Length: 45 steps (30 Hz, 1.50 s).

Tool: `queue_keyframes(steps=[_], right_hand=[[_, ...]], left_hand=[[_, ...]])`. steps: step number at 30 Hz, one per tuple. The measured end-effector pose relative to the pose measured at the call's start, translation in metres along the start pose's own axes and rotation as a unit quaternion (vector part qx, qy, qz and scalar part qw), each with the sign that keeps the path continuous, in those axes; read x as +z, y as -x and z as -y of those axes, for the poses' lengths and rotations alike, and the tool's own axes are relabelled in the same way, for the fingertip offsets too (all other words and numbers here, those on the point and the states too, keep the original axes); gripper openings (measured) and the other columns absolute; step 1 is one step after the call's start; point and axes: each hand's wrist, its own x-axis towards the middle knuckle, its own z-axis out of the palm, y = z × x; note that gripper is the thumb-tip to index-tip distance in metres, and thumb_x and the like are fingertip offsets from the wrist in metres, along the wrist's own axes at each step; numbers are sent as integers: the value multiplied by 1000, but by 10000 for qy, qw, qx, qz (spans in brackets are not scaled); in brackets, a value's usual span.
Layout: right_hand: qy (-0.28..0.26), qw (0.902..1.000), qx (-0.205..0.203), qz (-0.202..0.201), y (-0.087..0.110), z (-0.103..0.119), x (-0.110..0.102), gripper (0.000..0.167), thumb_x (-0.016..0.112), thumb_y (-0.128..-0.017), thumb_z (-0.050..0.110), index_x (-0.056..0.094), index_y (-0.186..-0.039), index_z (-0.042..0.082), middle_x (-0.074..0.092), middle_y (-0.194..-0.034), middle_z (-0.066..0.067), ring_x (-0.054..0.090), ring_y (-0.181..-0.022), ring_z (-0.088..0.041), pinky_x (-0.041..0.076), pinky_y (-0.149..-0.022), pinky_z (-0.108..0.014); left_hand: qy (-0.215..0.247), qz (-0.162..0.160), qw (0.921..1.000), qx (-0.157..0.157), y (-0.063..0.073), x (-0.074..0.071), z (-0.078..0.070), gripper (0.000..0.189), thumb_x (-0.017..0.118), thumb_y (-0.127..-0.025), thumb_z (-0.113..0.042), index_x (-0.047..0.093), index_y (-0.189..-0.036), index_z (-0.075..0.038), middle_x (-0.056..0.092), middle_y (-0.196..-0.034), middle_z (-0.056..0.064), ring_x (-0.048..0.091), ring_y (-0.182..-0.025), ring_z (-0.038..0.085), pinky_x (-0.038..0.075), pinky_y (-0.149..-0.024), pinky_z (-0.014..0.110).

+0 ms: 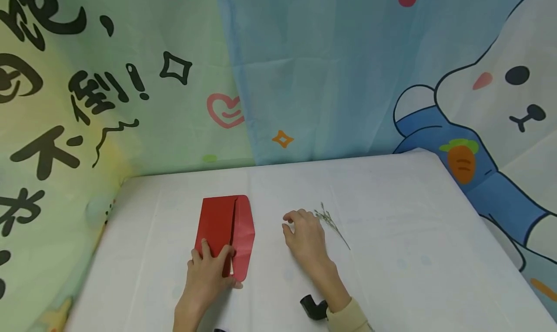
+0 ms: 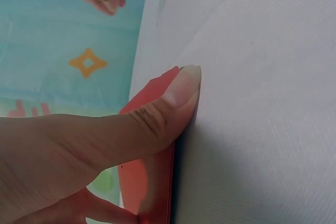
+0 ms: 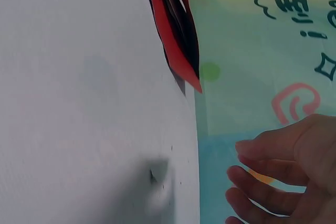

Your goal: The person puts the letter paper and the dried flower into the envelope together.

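Observation:
A red envelope (image 1: pixel 216 221) lies on the white table, its lighter flap (image 1: pixel 244 235) folded out to the right and its mouth gaping slightly. My left hand (image 1: pixel 206 279) grips the envelope's near end, with the thumb (image 2: pixel 181 90) over the near edge of the flap and fingers on the body. Right of the envelope, my right hand (image 1: pixel 308 240) hovers with loosely bent fingers and nothing between them. Just beyond its knuckles lies a thin green sprig (image 1: pixel 331 221) with small buds. In the right wrist view the envelope (image 3: pixel 176 45) shows its opening edge-on.
A black pipe-shaped object (image 1: pixel 313 308) lies beside the right wrist, partly covered by it. Another small dark thing (image 1: pixel 219 330) peeks in at the bottom edge. A printed cloth backdrop (image 1: pixel 304 71) rises behind the white table (image 1: pixel 413 254).

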Motion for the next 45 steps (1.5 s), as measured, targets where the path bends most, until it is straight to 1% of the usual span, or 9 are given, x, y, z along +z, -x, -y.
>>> queue_keyframes(steps=[9,18,21,25,27,32,35,38,45], right_hand=[[-129,9984,543,-134,-12,-22,-19,20,82,-85,3,75,-104,3,71,-99,-12,65,-92,-31,54,-78,-43],[15,9955,935,-118,-16,-37,-27,36,83,-83,4,70,-116,-3,67,-115,-24,63,-101,-42,46,-94,-52],[87,9931,1163,-128,-17,-39,-31,39,83,-83,5,69,-117,-7,66,-115,-28,62,-103,-46,45,-92,-54],[240,9854,1683,121,-16,-43,-36,37,80,-84,7,67,-112,-14,63,-109,-31,60,-98,-48,45,-85,-56],[351,9804,1909,351,-14,-47,-39,31,76,-85,7,66,-103,-15,62,-102,-30,59,-91,-46,45,-79,-54],[275,9705,2207,928,-10,-56,-44,15,68,-85,6,61,-83,-7,57,-87,-22,53,-74,-32,43,-59,-44],[187,9675,2280,1074,-9,-61,-45,15,66,-86,5,65,-89,-9,58,-86,-21,55,-74,-31,44,-57,-44],[194,9674,2267,1115,-9,-65,-47,23,63,-87,1,67,-104,-14,61,-90,-24,60,-80,-36,48,-61,-49],[-71,9653,2261,1308,-12,-66,-40,31,55,-86,-5,68,-113,-13,65,-109,-31,63,-100,-48,52,-74,-61]], left_hand=[[-95,19,10000,23,-1,0,1,73,97,-63,-45,58,-120,-20,43,-138,41,47,-111,56,50,-85,63],[-126,62,9999,76,-2,0,0,71,96,-64,-46,59,-120,-21,43,-138,42,46,-112,59,50,-84,65],[-182,43,9998,112,-2,0,0,70,95,-65,-46,59,-120,-21,43,-137,41,46,-111,59,51,-84,64],[-225,38,9997,75,-2,-1,1,71,96,-64,-47,59,-119,-22,44,-133,38,48,-107,56,50,-82,63],[-206,77,9997,50,-2,-1,1,71,96,-64,-47,59,-119,-22,44,-132,37,48,-106,55,50,-80,63],[-236,23,9997,31,-1,0,3,70,96,-62,-49,59,-116,-22,46,-124,33,49,-101,51,51,-78,61],[-252,-97,9996,90,-2,2,4,69,96,-63,-50,60,-115,-23,48,-119,30,49,-98,47,52,-77,57],[-219,-95,9997,100,-5,5,3,70,96,-63,-51,60,-117,-22,48,-119,30,49,-99,47,53,-77,55],[-192,-44,9995,-232,0,4,6,71,97,-62,-49,61,-117,-23,47,-124,31,48,-105,49,53,-80,58]])
